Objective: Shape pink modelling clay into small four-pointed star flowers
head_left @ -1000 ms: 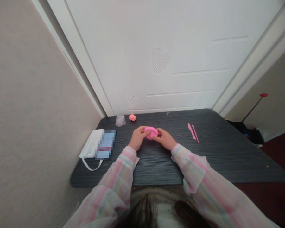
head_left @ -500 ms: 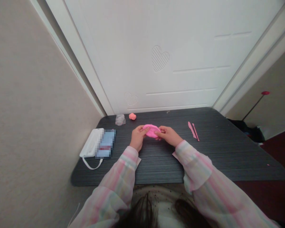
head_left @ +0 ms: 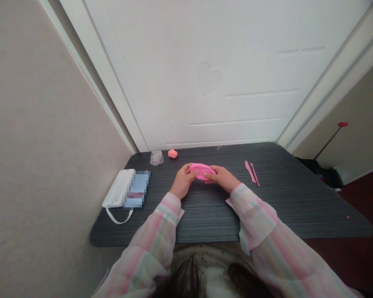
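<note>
A dark table is seen across the lower half of the frame. Near the centre, the left hand and the right hand are closed on opposite edges of a flattened pink piece. Right of centre, two slim pink tools are laid.

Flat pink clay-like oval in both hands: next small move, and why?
I'd likely press the flat pink clay-like oval lightly with the thumbs: the bare left hand and bare right hand pinch its opposite sides, thumbs on its face, so no new grip seems needed; the pink knife-shaped tool lies apart on the dark grey table.
</note>
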A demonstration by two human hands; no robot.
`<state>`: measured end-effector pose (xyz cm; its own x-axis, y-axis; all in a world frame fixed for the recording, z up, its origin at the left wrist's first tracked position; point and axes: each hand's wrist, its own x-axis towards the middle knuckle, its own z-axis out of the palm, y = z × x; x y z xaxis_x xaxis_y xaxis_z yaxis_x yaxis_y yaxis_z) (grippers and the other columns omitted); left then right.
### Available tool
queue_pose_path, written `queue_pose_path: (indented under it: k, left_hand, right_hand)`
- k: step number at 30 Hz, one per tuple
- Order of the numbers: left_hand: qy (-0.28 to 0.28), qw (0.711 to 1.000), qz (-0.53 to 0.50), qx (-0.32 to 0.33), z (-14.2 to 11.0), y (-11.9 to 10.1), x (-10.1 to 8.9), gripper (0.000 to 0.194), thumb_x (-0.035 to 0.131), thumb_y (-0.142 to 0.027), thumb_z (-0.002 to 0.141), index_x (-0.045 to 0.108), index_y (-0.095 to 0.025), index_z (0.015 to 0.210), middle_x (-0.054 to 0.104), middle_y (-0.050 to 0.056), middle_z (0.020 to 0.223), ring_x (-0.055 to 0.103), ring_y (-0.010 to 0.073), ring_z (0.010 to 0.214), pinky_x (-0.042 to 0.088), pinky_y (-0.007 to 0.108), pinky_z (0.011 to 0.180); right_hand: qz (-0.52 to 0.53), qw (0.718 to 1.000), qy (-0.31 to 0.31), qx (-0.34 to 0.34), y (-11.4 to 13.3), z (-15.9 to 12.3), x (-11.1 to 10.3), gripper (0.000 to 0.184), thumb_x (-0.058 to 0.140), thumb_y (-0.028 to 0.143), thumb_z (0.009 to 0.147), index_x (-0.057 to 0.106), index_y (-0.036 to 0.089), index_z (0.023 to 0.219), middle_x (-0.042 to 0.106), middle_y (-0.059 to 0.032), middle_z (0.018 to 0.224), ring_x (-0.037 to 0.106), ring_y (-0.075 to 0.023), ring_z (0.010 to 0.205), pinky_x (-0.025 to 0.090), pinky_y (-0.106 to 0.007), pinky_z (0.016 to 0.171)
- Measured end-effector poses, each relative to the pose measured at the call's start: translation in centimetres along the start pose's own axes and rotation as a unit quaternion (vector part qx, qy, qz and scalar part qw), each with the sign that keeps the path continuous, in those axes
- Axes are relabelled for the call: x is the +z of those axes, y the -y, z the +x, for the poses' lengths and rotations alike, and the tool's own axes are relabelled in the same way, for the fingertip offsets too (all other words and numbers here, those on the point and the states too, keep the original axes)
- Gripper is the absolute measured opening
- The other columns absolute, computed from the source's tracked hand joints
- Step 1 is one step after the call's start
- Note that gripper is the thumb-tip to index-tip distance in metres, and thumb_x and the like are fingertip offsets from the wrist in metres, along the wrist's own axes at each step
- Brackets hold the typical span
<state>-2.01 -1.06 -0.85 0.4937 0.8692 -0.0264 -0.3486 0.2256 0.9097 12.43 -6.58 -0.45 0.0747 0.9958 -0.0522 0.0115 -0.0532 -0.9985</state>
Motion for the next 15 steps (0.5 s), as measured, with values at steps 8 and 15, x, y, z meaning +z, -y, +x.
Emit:
queue_pose_path:
  k: [8, 15]
  left_hand:
    - [0.043, 0.995, 0.076, -0.057, 0.0, -0.1, -0.9, 0.027, 0.072, -0.018, 0.052, 0.063, -0.01, 0.077, 0.064, 0.001, 0.066, 0.057, 0.0113, 0.062, 0.046, 0.024, 0.062]
    - [0.057, 0.993, 0.056, -0.081, -0.1, -0.6, -1.7, 0.027, 0.07, -0.017, 0.056, 0.062, -0.011, 0.082, 0.064, 0.003, 0.076, 0.058, 0.0111, 0.067, 0.048, 0.025, 0.066]
  right_hand:
    - [-0.033, 0.999, 0.018, 0.013, -0.2, -0.2, -0.5, 0.021, 0.066, 0.034, 0.058, 0.058, 0.016, 0.064, 0.058, 0.0036, 0.056, 0.057, -0.0108, 0.055, 0.05, -0.028, 0.061]
    - [-0.067, 0.998, 0.015, -0.002, -0.5, 0.0, -1.6, 0.023, 0.061, 0.036, 0.063, 0.058, 0.016, 0.073, 0.059, 0.0019, 0.062, 0.056, -0.0096, 0.056, 0.049, -0.026, 0.059]
